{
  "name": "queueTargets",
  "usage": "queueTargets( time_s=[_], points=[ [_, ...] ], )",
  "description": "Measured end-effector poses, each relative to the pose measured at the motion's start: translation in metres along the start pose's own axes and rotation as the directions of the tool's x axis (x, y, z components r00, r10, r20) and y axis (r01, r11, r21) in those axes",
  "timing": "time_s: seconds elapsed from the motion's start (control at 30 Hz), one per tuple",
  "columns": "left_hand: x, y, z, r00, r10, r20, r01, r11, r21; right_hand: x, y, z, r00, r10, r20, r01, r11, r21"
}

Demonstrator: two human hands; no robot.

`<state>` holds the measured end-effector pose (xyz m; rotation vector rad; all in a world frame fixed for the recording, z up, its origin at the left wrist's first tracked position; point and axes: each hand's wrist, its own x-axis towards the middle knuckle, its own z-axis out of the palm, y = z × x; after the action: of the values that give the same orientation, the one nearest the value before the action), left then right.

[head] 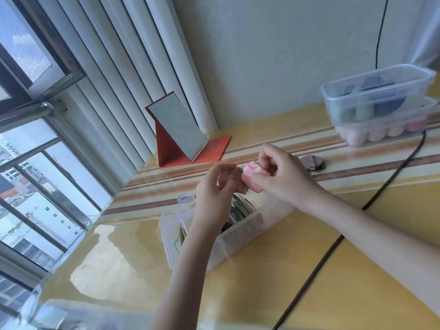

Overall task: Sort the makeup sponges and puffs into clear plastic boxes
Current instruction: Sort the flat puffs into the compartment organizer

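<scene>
My right hand [281, 173] pinches a pink marbled makeup sponge [252, 178] above an open clear plastic box [238, 236]. My left hand [214, 189] is beside the sponge with its fingers curled, touching its left end; its hold is hard to make out. The box below my hands has compartments with flat puffs standing in them, partly hidden by my left wrist. A round grey puff [313, 162] lies on the table behind my right hand. At the back right, two clear boxes are stacked: the upper box [378, 91] holds green sponges and dark puffs, the lower box [385, 129] holds pale pink sponges.
A folding mirror on a red stand [183, 132] is at the back by the curtain. A black cable [352, 220] runs across the yellow glass-topped table on the right. A window fills the left side.
</scene>
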<state>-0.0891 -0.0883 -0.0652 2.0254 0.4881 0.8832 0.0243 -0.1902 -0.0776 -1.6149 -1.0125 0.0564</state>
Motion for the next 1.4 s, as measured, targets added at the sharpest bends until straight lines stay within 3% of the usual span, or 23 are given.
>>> queueTargets(
  time_s=[0.1, 0.2, 0.3, 0.37, 0.67, 0.73, 0.87, 1.03, 1.23, 1.4],
  points=[
    [0.002, 0.0, -0.001, 0.99, 0.07, -0.126, -0.051, 0.989, 0.142, -0.003, -0.007, -0.001, 0.997, -0.078, 0.029, 0.079, 0.996, -0.046],
    [0.002, 0.002, -0.003, 0.968, 0.094, -0.23, -0.067, 0.99, 0.126, -0.006, -0.009, 0.002, 0.982, -0.116, 0.147, 0.146, 0.967, -0.207],
    [0.003, -0.003, -0.002, 0.973, 0.132, -0.189, -0.099, 0.98, 0.173, -0.009, -0.011, 0.005, 0.969, -0.038, 0.244, 0.144, 0.889, -0.435],
    [0.004, -0.009, -0.001, 0.98, 0.156, -0.123, -0.13, 0.971, 0.202, -0.008, -0.012, 0.003, 0.964, 0.008, 0.266, 0.12, 0.877, -0.464],
    [0.004, -0.014, 0.002, 0.973, 0.219, 0.075, -0.232, 0.934, 0.273, 0.0, -0.011, -0.007, 0.933, 0.059, 0.354, 0.089, 0.919, -0.385],
    [0.004, -0.014, 0.003, 0.975, 0.202, 0.094, -0.221, 0.936, 0.273, 0.001, -0.01, -0.007, 0.949, 0.029, 0.314, 0.079, 0.941, -0.328],
    [0.005, -0.017, 0.005, 0.97, 0.211, 0.121, -0.237, 0.931, 0.278, 0.005, -0.005, -0.008, 0.997, -0.021, 0.073, 0.036, 0.978, -0.203],
    [0.005, -0.015, 0.004, 0.965, 0.204, 0.164, -0.242, 0.934, 0.262, 0.003, 0.001, -0.001, 0.98, 0.024, 0.199, 0.026, 0.97, -0.244],
    [0.001, -0.01, 0.003, 0.97, 0.175, 0.167, -0.211, 0.951, 0.228, 0.003, 0.002, 0.002, 0.991, 0.055, 0.125, -0.037, 0.99, -0.137],
    [0.0, -0.009, 0.002, 0.977, 0.159, 0.143, -0.185, 0.963, 0.196, 0.001, -0.002, 0.002, 0.998, 0.005, 0.059, 0.0, 0.997, -0.076]
  ],
)
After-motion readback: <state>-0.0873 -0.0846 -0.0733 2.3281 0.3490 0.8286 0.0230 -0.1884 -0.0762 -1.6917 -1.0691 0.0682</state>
